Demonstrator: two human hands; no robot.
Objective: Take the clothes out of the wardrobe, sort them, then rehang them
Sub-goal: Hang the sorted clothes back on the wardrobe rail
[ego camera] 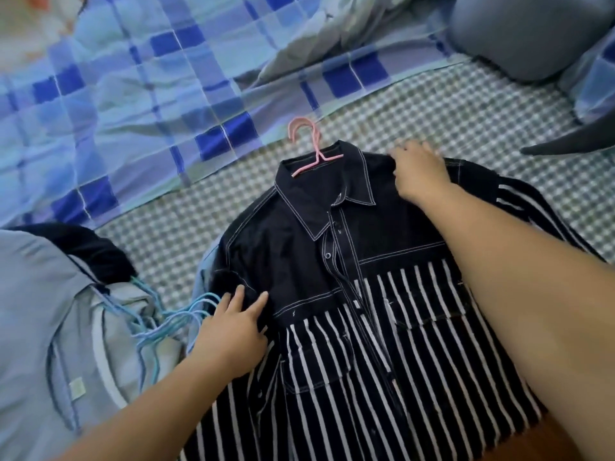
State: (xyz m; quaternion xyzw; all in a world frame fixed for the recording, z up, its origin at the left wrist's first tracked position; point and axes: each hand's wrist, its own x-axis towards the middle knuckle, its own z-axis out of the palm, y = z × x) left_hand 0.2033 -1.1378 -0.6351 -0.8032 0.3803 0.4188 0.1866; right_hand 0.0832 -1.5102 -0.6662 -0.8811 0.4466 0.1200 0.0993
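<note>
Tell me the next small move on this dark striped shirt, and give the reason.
Probably lift it by the pink hanger. The dark striped shirt lies spread flat on the checked bed sheet, hanger already through its collar; the left hand rests flat on one shoulder, the right hand on the other. It looks smoothed, so the right hand, nearest the hook, could take it.

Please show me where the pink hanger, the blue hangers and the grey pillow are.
pink hanger (304, 134): head view, on its hook.
blue hangers (173, 319): head view, on the bunched hooks.
grey pillow (529, 31): head view, on its middle.
</note>
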